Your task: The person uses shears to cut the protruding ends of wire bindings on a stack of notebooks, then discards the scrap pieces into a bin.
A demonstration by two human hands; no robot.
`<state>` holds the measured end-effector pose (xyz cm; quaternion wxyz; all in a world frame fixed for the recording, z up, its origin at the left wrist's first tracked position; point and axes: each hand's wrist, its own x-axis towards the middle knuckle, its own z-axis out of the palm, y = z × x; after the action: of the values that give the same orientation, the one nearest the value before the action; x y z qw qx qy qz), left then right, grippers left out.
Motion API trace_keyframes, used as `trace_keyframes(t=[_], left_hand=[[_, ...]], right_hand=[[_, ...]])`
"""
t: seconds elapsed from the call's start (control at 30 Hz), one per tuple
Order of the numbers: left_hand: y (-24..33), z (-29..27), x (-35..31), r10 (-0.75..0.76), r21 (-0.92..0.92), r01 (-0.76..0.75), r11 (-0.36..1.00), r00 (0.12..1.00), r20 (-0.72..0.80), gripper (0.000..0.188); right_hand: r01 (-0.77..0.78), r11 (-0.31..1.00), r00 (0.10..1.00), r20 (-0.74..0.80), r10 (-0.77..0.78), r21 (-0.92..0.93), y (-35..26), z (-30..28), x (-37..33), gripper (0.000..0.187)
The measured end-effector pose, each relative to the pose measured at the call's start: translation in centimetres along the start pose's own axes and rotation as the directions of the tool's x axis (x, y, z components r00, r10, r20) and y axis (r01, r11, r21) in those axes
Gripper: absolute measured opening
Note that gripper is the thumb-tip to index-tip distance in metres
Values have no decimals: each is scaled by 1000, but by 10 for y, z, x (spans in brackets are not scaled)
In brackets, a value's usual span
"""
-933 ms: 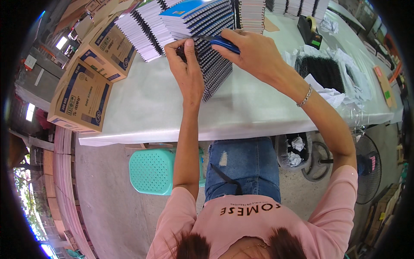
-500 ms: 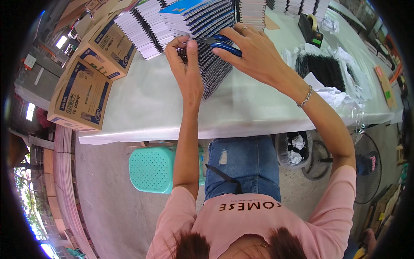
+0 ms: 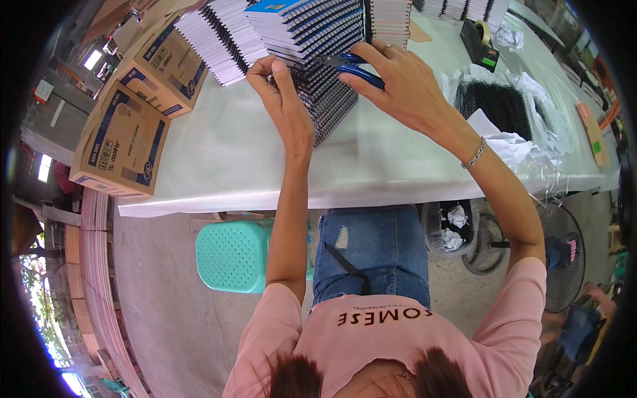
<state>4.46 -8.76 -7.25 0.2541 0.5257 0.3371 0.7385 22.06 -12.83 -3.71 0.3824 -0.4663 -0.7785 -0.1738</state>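
Note:
A tall stack of spiral-bound notebooks (image 3: 325,33) stands at the far side of the table, its dark coils facing me. At the near left corner of the stack is my left hand (image 3: 286,106), thumb and fingers curled together; whatever they pinch is too small to make out. My right hand (image 3: 415,86) is closed around blue-handled cutting pliers (image 3: 361,74). The pliers point left, with their metal jaws in front of the coils and a short gap from my left fingers.
Cardboard boxes (image 3: 123,142) line the table's left side. More bound notebooks (image 3: 222,40) lie behind my left hand. At right are a tape dispenser (image 3: 479,46), black coils (image 3: 494,106) and crumpled paper (image 3: 504,142). Below stand a green stool (image 3: 231,257), a bin (image 3: 434,229) and a fan (image 3: 561,259).
The pliers and my right hand have moved slightly right and down, away from my left fingers. My left hand has shifted slightly left. Another person now shows at the lower right edge.

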Motion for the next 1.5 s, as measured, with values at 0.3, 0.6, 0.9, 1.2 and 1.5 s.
trace_keyframes(t=[0.3,0.6,0.9,1.2,1.5], left_hand=[[-4,-5,-10,55,60,-63,996,990,130,35],[-10,-7,-8,-30,23,29,999,997,75,32],[-8,-6,-16,14,15,-16,1000,996,85,36],[-8,-12,-17,56,139,-75,987,989,140,29],[-4,-9,-18,-33,77,29,997,998,49,32]], right_hand=[[68,997,997,-40,-69,-25,-3,12,4,44],[-99,994,985,145,91,53,-12,1,3,39],[3,1000,1000,23,-4,7,1,11,-9,48],[-7,999,996,91,3,38,-4,14,1,40],[-98,993,989,117,90,70,-5,6,-12,40]])
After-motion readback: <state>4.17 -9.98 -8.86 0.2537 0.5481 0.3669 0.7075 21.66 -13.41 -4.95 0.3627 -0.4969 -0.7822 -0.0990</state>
